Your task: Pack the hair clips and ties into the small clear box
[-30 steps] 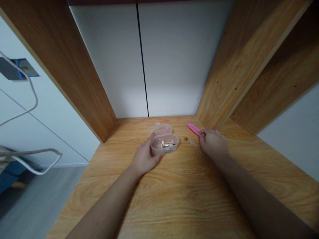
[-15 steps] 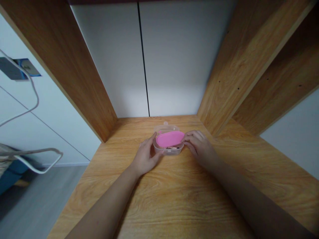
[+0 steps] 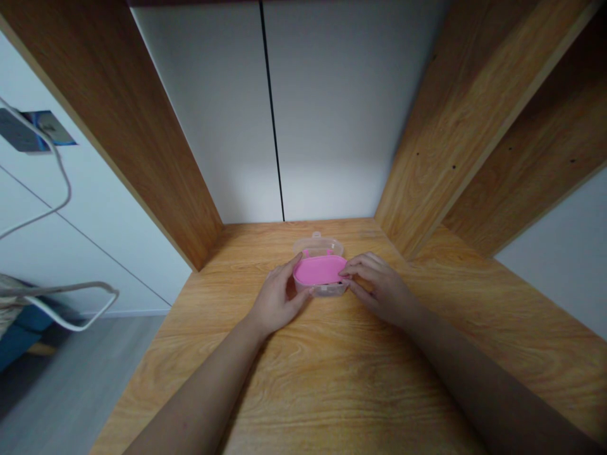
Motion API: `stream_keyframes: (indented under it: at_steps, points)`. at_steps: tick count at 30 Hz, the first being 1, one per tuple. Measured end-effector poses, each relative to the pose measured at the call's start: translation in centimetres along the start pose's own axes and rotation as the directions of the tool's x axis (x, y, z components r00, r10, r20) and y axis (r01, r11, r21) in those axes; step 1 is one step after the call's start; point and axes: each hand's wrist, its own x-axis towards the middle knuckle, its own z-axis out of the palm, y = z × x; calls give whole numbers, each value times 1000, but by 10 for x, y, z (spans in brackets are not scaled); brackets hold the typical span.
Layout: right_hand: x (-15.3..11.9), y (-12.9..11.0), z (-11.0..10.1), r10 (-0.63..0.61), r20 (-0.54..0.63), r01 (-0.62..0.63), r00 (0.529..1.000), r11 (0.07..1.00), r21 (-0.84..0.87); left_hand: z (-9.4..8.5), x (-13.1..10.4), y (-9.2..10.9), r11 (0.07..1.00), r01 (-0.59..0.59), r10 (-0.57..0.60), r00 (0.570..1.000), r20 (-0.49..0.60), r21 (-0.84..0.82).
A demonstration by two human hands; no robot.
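A small clear plastic box [image 3: 327,291] sits on the wooden desk, its transparent lid [image 3: 327,243] swung back behind it. Across the box's mouth lies a pink oval tray [image 3: 318,270], with a narrow dark gap along the front right edge. My left hand [image 3: 279,297] grips the left side of the box, thumb at the front and fingers behind. At the right end, my right hand [image 3: 377,283] has its fingertips closed on the edge of the pink tray. Whatever lies under the tray is mostly hidden.
The wooden desktop [image 3: 313,379] runs between a wooden panel on the left [image 3: 142,145] and a wooden post on the right [image 3: 441,145]. A white back panel [image 3: 332,126] rises behind the box. A white cable [image 3: 66,183] hangs at the far left, by a wall socket [image 3: 19,133].
The pink tray has come down from a tilt to lie nearly flat over the box, covering the things inside. My right hand moved slightly left and down with it; my left stayed.
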Motion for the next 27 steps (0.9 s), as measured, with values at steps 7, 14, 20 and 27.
stream_keyframes:
  at_steps: [7, 14, 20, 27]
  points:
    - [0, 1, 1, -48, 40, 46, 998, 997, 54, 0, 2, 1, 1000, -11, 11, 1000, 5, -1]
    - [-4, 0, 10, -24, 44, 24, 999, 1000, -5, -3, 1, 5, 1000, 0, 0, 1000, 18, -10]
    - [-5, 2, 13, -8, 154, 17, 988, 999, -52, -6, 2, 9, 998, 66, -65, 998, 5, -24]
    - [-5, 8, 18, -28, 138, 34, 990, 999, -40, -2, 5, 11, 990, 119, -120, 993, -13, -79]
